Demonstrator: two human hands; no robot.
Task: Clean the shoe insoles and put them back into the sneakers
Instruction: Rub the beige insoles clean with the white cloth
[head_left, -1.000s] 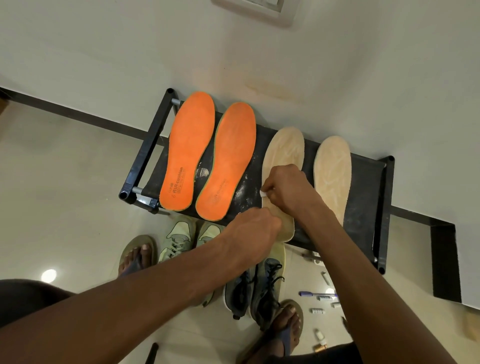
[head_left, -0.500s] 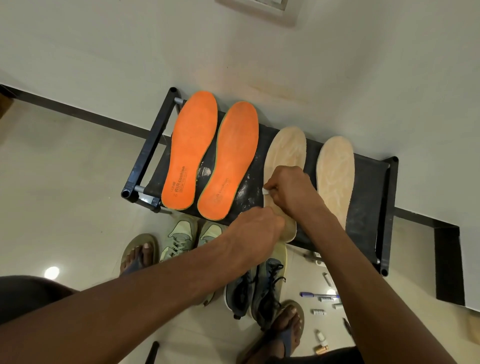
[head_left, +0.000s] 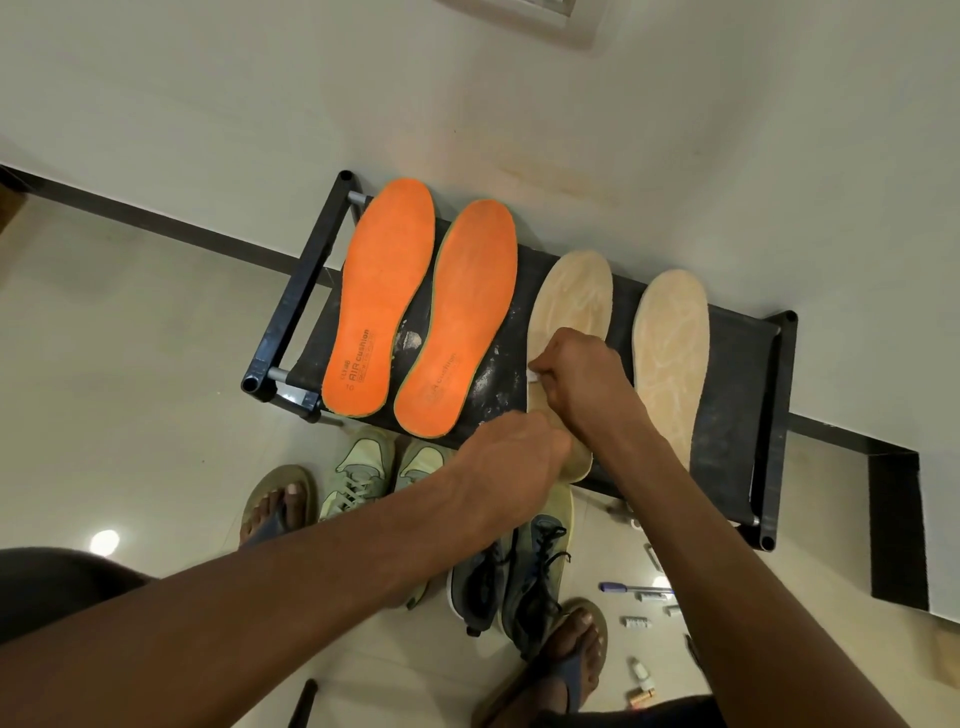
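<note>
Four insoles lie on a black shoe rack (head_left: 737, 415): two orange insoles (head_left: 384, 291) on the left and two beige ones on the right. My right hand (head_left: 582, 384) presses on the middle of the left beige insole (head_left: 571, 296), its fingers curled round a small white object (head_left: 532, 375) that is mostly hidden. My left hand (head_left: 509, 462) grips that insole's heel end at the rack's front edge. The other beige insole (head_left: 670, 353) lies untouched. Pale green sneakers (head_left: 358, 478) and dark grey sneakers (head_left: 519, 571) stand on the floor below the rack.
The rack stands against a white wall. My sandalled feet (head_left: 280, 504) are on the tiled floor on either side of the sneakers. A pen (head_left: 634, 588) and several small tubes and bottles lie on the floor at the lower right.
My right hand has slid a little toward the heel of the beige insole. My left hand stays at the heel end.
</note>
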